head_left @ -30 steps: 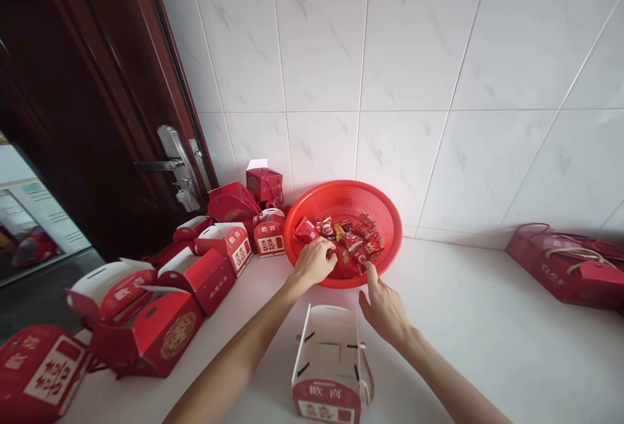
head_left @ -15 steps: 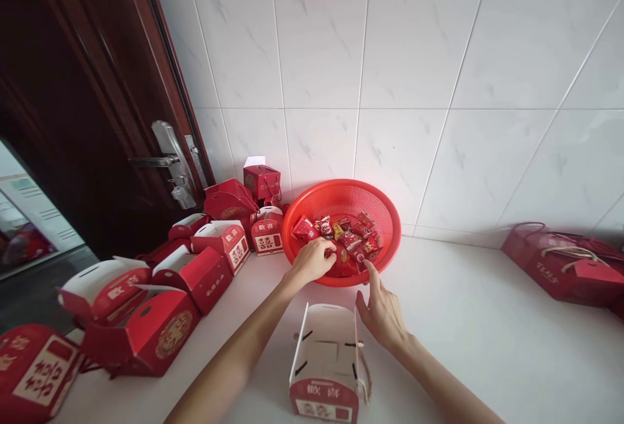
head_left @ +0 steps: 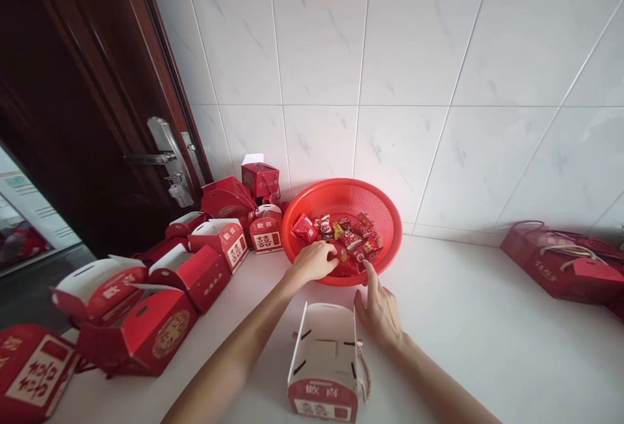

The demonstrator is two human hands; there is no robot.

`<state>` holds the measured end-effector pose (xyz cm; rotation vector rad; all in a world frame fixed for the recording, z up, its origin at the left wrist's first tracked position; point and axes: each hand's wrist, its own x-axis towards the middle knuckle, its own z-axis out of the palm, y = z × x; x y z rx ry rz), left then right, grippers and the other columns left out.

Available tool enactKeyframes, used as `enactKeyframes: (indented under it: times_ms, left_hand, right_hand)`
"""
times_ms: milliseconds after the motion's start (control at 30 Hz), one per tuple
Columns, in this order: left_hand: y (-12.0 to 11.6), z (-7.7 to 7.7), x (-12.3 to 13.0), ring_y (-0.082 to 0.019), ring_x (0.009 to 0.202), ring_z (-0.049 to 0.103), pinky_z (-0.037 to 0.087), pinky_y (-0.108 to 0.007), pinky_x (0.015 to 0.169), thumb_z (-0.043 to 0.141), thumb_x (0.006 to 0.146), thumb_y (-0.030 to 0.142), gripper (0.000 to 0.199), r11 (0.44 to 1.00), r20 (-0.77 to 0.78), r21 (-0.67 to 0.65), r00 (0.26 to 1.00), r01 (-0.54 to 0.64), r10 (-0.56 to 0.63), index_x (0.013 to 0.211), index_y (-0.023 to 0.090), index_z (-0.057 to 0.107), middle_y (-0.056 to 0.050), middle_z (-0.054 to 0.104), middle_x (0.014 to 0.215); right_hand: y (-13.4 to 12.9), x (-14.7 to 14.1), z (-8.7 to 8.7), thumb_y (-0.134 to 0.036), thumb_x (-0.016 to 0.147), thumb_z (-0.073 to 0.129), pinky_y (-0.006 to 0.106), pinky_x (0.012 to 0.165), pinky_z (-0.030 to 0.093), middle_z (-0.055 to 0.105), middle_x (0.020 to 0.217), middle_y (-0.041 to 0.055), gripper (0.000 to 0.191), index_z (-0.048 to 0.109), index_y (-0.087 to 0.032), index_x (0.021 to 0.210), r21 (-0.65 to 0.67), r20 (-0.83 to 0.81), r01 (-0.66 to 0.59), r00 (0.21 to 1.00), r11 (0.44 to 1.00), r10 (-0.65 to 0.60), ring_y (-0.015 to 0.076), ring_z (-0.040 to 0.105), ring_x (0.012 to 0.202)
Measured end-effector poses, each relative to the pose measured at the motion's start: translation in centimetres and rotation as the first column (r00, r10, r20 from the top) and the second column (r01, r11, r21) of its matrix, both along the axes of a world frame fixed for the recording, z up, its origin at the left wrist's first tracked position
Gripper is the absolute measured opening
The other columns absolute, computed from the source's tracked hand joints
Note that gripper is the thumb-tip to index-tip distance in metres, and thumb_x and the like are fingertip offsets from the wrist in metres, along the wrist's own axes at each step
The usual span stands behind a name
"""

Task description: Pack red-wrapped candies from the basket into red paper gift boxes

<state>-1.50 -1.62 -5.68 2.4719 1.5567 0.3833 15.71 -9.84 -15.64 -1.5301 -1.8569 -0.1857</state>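
Note:
A red plastic basket (head_left: pixel 392 216) with perforated sides stands against the tiled wall. Several wrapped candies (head_left: pixel 350 239) lie in its bottom, mostly red, one yellow. My left hand (head_left: pixel 314 261) reaches over the basket's front left rim, fingers bent down beside the candies and the thumb a little apart, with nothing visible between them. My right hand (head_left: pixel 380 310) is at the front rim, index finger stretched out towards the candies, thumb spread away. Between my forearms stands an open red and white gift box (head_left: pixel 322 359), its inside bare, with a rope handle at its right side.
Several red gift boxes (head_left: pixel 190 274) with open tops crowd the left side of the white table (head_left: pixel 453 333). More red boxes (head_left: pixel 560 265) with cord handles lie at the right. A dark wooden door (head_left: pixel 92 86) with a metal handle (head_left: pixel 168 157) stands at the left.
My left hand's thumb and fingers have parted slightly over the candies. My right hand stays at the rim. The view has shifted a little.

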Motion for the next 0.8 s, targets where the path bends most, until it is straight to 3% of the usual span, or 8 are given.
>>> enactKeyframes:
  times_ms: [267, 500, 633, 800]
  left_hand:
    - [-0.2, 0.5, 0.4, -0.032, 0.105, 0.07, 0.052, -0.038, 0.085, 0.06, 0.087, 0.033, 0.026, 0.998, -0.067, -0.059, 0.998, -0.025, 0.021, 0.106, 0.023, 0.075, -0.012, 0.073, 0.115]
    - [-0.1, 0.8, 0.6, -0.032, 0.113, 0.067, 0.052, -0.036, 0.088, 0.065, 0.082, 0.031, 0.027, 0.994, -0.101, -0.106, 0.995, -0.017, 0.006, 0.107, 0.024, 0.072, -0.011, 0.073, 0.118]
    - [0.6, 0.7, 0.7, -0.034, 0.118, 0.064, 0.051, -0.037, 0.092, 0.07, 0.078, 0.032, 0.041, 0.99, -0.107, -0.139, 0.994, 0.014, -0.029, 0.117, 0.022, 0.066, -0.014, 0.07, 0.125]
    - [1.6, 0.3, 1.1, -0.037, 0.124, 0.061, 0.05, -0.04, 0.094, 0.073, 0.077, 0.036, 0.056, 0.988, -0.084, -0.15, 0.996, 0.023, -0.036, 0.128, 0.021, 0.056, -0.016, 0.066, 0.131]
  right_hand:
    - [0.2, -0.7, -0.5, -0.024, 0.091, 0.044, 0.033, 0.07, 0.046, 0.073, 0.106, 0.0159, 0.064, 0.029, -0.007, 0.151, 0.048, 0.101, 0.146, 0.983, 0.988, -0.15, 0.0239, 0.068, 0.078]
    - [0.0, -1.0, 0.0, -0.027, 0.092, 0.046, 0.035, 0.073, 0.044, 0.072, 0.107, 0.0171, 0.065, 0.028, -0.007, 0.151, -0.061, 0.116, 0.192, 0.976, 0.979, -0.184, 0.0258, 0.067, 0.083]
    - [0.0, -1.2, 0.1, -0.026, 0.092, 0.047, 0.035, 0.076, 0.046, 0.071, 0.113, 0.0189, 0.066, 0.027, -0.007, 0.152, -0.083, 0.104, 0.193, 0.977, 0.978, -0.184, 0.0263, 0.068, 0.088]
    - [0.1, -1.3, 0.0, -0.023, 0.09, 0.047, 0.034, 0.075, 0.047, 0.072, 0.107, 0.0168, 0.067, 0.028, -0.006, 0.151, -0.106, 0.096, 0.185, 0.98, 0.977, -0.175, 0.0252, 0.069, 0.085]
